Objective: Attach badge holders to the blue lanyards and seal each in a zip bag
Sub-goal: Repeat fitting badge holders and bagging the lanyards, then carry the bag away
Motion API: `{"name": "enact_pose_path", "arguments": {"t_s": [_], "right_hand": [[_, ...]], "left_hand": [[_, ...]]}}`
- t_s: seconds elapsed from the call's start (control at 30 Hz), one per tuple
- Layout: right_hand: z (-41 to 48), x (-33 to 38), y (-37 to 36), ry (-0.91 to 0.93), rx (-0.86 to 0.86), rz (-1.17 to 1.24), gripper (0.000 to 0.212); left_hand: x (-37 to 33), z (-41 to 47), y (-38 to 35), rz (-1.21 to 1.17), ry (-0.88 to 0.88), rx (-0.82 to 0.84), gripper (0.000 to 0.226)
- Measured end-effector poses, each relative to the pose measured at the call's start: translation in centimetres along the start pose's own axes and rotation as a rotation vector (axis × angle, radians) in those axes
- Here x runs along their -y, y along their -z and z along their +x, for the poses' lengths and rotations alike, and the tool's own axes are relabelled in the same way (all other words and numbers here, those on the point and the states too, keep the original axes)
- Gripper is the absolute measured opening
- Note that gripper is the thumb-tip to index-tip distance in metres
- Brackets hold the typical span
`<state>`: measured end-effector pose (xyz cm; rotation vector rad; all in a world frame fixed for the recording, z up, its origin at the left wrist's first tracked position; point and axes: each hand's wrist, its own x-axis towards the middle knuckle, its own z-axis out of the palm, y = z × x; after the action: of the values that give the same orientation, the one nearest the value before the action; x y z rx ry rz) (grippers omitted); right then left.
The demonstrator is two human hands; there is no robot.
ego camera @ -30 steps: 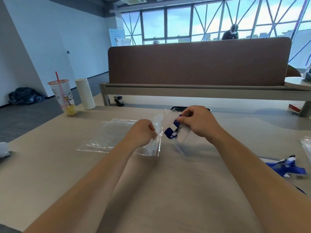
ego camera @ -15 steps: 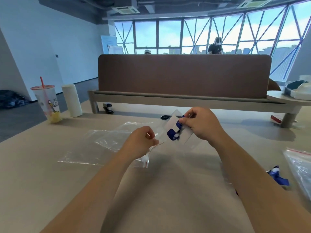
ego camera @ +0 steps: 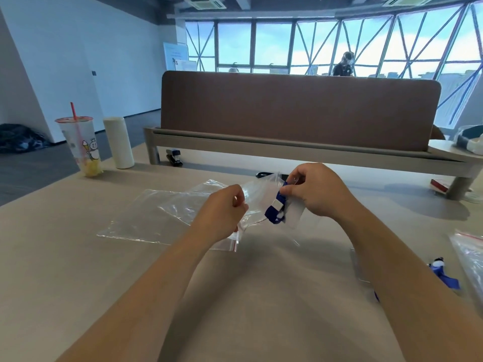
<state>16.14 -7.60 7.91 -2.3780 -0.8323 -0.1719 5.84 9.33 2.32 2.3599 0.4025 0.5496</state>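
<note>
My left hand (ego camera: 222, 212) pinches the mouth of a clear zip bag (ego camera: 177, 212) with a red seal strip, lifting that end off the table. My right hand (ego camera: 316, 192) grips a folded blue lanyard (ego camera: 275, 209) together with a clear badge holder (ego camera: 294, 215), held at the bag's opening. Whether the lanyard's end is inside the bag I cannot tell. Another blue lanyard (ego camera: 444, 274) lies on the table at the right, beside another zip bag (ego camera: 470, 252).
A drink cup with a red straw (ego camera: 79, 146) and a white cylinder (ego camera: 119, 142) stand at the far left. A stapler (ego camera: 174, 156) sits under the brown desk divider (ego camera: 300, 108). A person stands far behind the divider.
The head camera has tilted up. My left hand has lifted the bag's mouth, and my right hand has brought the lanyard and holder closer to it.
</note>
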Motion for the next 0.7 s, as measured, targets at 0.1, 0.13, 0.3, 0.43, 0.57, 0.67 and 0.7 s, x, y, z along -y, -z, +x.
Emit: {"name": "enact_pose_path", "arguments": {"t_s": [0.1, 0.13, 0.3, 0.43, 0.57, 0.67, 0.7], "right_hand": [[0.0, 0.3, -0.5, -0.011, 0.013, 0.003, 0.014], [0.0, 0.4, -0.7, -0.018, 0.021, 0.006, 0.015], [-0.1, 0.8, -1.3, -0.033, 0.042, 0.016, 0.018], [-0.1, 0.7, -1.6, -0.104, -0.001, 0.061, 0.020], [0.2, 0.1, -1.6, -0.185, -0.067, 0.139, 0.023], [0.3, 0.0, -1.9, -0.209, -0.097, 0.194, 0.023], [0.2, 0.0, -1.9, -0.218, -0.111, 0.217, 0.023]], "left_hand": [[-0.2, -0.1, -0.3, 0.058, -0.036, -0.029, 0.010], [-0.3, -0.1, -0.4, 0.066, -0.048, -0.052, 0.010], [-0.7, -0.3, -0.6, -0.027, -0.045, -0.076, 0.009], [-1.1, -0.6, -0.7, 0.012, -0.051, -0.029, 0.005], [-1.4, -0.9, -0.8, 0.059, -0.075, 0.031, 0.008], [-1.6, -1.0, -0.8, 0.094, -0.095, 0.070, 0.011], [-1.6, -1.0, -0.8, 0.097, -0.099, 0.077, 0.011]]}}
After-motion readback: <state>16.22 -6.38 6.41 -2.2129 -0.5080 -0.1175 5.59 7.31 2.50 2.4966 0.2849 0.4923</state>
